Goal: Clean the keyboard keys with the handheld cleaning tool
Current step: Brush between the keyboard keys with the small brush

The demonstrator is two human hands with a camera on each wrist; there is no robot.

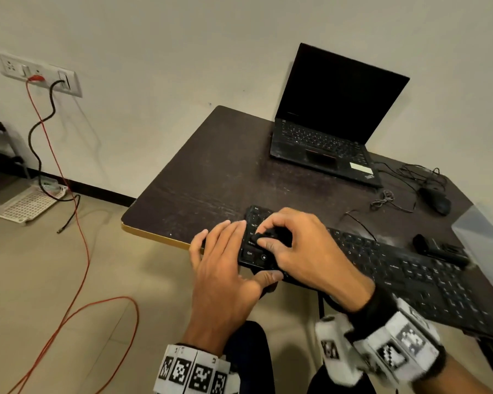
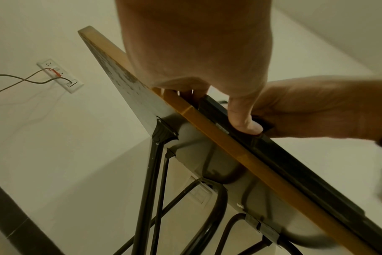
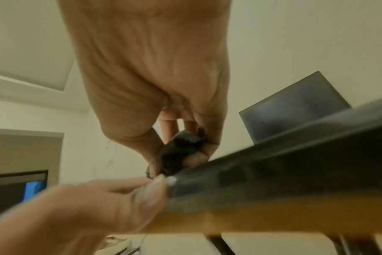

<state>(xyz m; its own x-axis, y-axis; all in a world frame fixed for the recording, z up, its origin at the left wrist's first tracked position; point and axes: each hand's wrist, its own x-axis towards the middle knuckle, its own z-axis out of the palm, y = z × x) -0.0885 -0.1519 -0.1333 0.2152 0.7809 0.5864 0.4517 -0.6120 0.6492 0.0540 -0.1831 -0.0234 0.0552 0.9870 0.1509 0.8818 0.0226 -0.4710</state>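
Observation:
A long black keyboard point(image 1: 410, 274) lies along the front edge of the dark table point(image 1: 211, 172). My left hand point(image 1: 234, 251) rests at the keyboard's left end with straight fingers, and its thumb point(image 2: 244, 120) presses the front edge. My right hand point(image 1: 265, 243) hovers over the leftmost keys, near Ctrl, and pinches a small black cleaning tool point(image 1: 279, 236) between thumb and fingers. In the right wrist view the tool point(image 3: 181, 151) touches the top of the keyboard point(image 3: 273, 172). The keys under my right hand are hidden.
An open black laptop point(image 1: 325, 132) stands at the back of the table, with a mouse point(image 1: 436, 199) and tangled cables to its right. A black oblong object point(image 1: 439, 250) and a translucent box point(image 1: 484, 240) lie behind the keyboard's right half. An orange cable point(image 1: 80, 237) trails over the floor.

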